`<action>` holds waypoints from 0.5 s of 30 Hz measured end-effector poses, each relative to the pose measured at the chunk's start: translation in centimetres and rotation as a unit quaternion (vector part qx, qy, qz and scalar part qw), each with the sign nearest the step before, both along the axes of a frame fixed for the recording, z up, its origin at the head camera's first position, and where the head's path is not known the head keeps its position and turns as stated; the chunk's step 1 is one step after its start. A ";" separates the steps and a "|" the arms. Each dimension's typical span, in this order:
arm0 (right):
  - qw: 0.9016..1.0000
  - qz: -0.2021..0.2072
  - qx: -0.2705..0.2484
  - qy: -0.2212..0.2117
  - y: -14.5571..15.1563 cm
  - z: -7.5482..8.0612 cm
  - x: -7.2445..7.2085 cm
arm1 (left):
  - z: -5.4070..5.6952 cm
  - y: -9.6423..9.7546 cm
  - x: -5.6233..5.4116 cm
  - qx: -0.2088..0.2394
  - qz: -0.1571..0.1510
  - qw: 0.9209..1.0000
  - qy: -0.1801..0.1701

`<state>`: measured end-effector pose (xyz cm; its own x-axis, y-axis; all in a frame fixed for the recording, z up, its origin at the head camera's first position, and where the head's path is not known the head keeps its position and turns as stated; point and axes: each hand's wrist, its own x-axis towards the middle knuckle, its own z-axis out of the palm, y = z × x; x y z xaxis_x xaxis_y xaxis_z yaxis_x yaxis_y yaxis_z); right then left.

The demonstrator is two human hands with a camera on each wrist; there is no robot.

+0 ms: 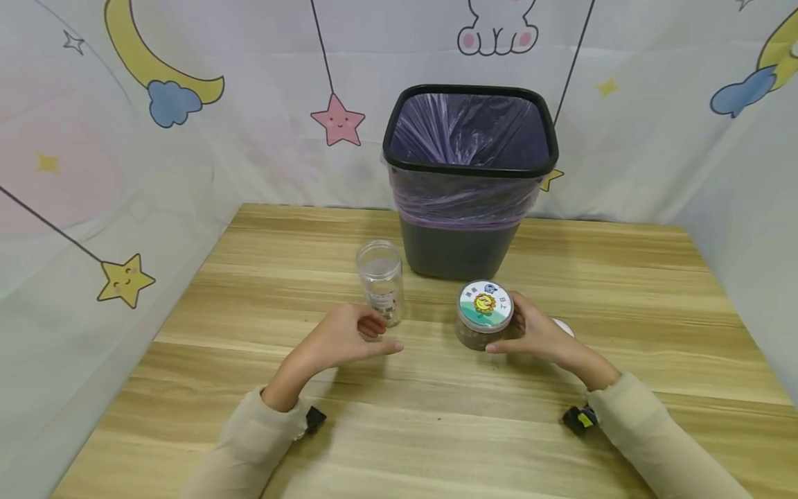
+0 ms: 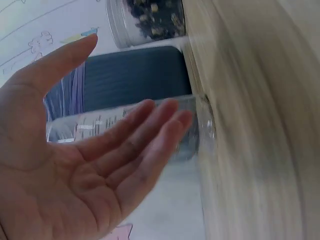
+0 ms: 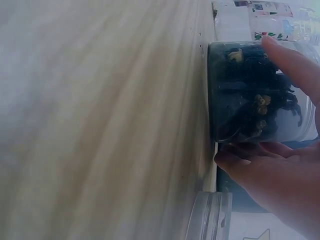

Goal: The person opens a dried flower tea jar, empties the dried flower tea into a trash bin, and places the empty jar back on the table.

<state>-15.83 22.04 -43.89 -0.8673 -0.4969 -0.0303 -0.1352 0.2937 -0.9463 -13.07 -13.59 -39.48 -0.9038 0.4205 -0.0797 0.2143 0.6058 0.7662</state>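
My right hand (image 1: 539, 333) grips a squat clear jar (image 1: 474, 334) from its right side, thumb at the front and fingers behind. Its lid (image 1: 485, 305) bears a sunflower picture, and dark pieces with pale bits fill the jar (image 3: 260, 95). On the left, a tall clear jar (image 1: 379, 274) with a white label stands upright and uncapped on the table. Beside it my left hand (image 1: 343, 336) is held with thumb spread away from the loosely bent fingers (image 2: 145, 145). Nothing is in that palm, and whether its fingertips touch the tall jar I cannot tell.
A dark bin (image 1: 461, 249) with a purple liner stands behind both jars. Partly hidden by my right hand lies a white round item (image 1: 564, 327); a clear ridged rim (image 3: 210, 215) shows in the right wrist view. Printed cloth (image 1: 280, 69) walls the wooden table (image 1: 405, 430).
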 end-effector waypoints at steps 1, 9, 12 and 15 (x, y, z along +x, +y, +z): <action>1.000 0.001 -0.005 -0.002 0.0 0.0 0.0 | -0.1 0.4 0.0 0.014 -0.013 1.000 0.004; 1.000 0.013 -0.026 -0.003 -0.4 0.0 -0.3 | -0.7 5.1 -0.1 0.106 -0.049 0.992 0.044; 0.999 0.016 -0.028 -0.005 -0.5 0.1 -0.4 | -0.5 6.6 -0.1 0.104 -0.052 0.991 0.065; 0.999 0.017 -0.029 -0.010 -0.6 0.1 -0.5 | -0.2 7.9 -0.4 0.088 -0.048 0.991 0.086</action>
